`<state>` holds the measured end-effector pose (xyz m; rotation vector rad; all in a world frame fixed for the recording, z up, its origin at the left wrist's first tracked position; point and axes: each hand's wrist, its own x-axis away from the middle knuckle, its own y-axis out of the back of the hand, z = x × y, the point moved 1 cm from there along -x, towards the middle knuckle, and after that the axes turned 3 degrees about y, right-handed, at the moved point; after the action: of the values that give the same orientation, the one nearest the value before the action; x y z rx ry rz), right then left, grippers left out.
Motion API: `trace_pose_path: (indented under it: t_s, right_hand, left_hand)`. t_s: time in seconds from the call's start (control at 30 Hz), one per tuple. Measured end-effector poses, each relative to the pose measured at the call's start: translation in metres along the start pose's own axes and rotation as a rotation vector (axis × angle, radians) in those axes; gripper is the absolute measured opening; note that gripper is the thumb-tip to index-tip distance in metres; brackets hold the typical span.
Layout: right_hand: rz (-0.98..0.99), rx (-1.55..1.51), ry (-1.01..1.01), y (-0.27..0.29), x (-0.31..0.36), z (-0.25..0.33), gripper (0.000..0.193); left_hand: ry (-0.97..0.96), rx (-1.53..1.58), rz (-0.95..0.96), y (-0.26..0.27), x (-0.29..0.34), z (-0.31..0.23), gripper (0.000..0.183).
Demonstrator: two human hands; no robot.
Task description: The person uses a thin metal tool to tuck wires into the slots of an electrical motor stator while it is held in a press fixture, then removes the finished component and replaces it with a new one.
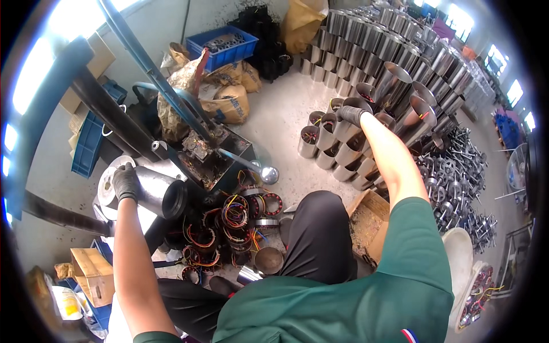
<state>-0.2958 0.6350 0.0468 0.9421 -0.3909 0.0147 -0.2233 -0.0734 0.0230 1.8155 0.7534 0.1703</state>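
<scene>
My left hand [126, 182], in a dark grey glove, curls over the end of a thick metal cylinder [155, 191] that lies on its side. A pale round disc [108, 186] is right beside that hand. At full reach to the far right, my right hand [351, 115], gloved the same way, closes on the upper rim of a thin-walled metal tube [346, 130]. Its fingertips are partly hidden. Around it stand several similar tubes, some with wound coils and coloured wires inside, such as the one at the left edge of the group [307, 142].
Copper-wound stator rings with loose wires [234, 211] lie before my knees. A blue-framed machine with a ball-ended lever [269, 174] stands left of centre. Stacked metal tubes [357, 43] fill the back right, shafted rotors [457, 183] the right. A wooden box [369, 220] sits by my right knee.
</scene>
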Motion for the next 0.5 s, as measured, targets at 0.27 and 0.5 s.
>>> trace_pose_path:
  t_s: [0.27,0.5]
  right_hand:
    - [-0.244,0.313,-0.060,-0.010,-0.041,-0.031,0.049]
    - [-0.591,0.749,0.661,-0.047,-0.028,-0.037,0.035]
  left_hand:
    - [-0.045,-0.039,0.025,0.000,0.007,-0.014,0.042]
    - [0.066,0.322,-0.190,0.001,0.034,-0.015,0.030]
